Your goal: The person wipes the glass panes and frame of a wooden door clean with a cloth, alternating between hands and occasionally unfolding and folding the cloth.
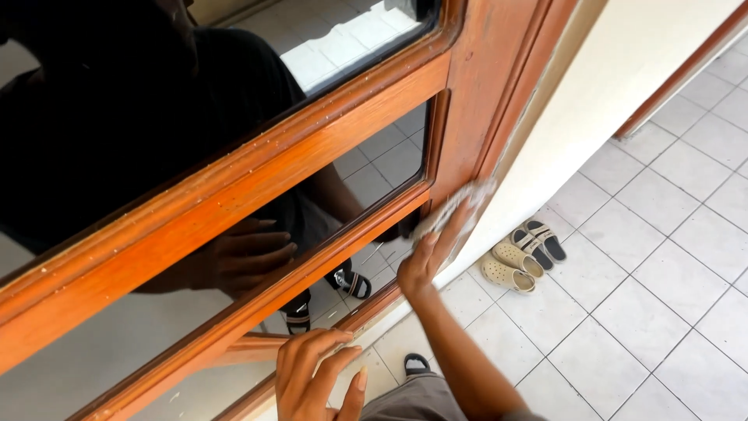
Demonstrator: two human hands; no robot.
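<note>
Right hand (425,261) clamps pale crumpled cloth (461,206) against orange wooden window frame (467,101); left hand (315,374) rests open; keep pressure flat, follow the groove

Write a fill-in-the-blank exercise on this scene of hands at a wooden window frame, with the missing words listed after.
1. The right hand presses a pale cloth against the ____ window frame.
2. The left hand rests, fingers spread, near the frame's ____ rail.
3. Pairs of sandals lie on the tiled ____ by the wall.
4. The glass pane shows a dark ____ of the person.

Missing words: wooden; bottom; floor; reflection
</note>
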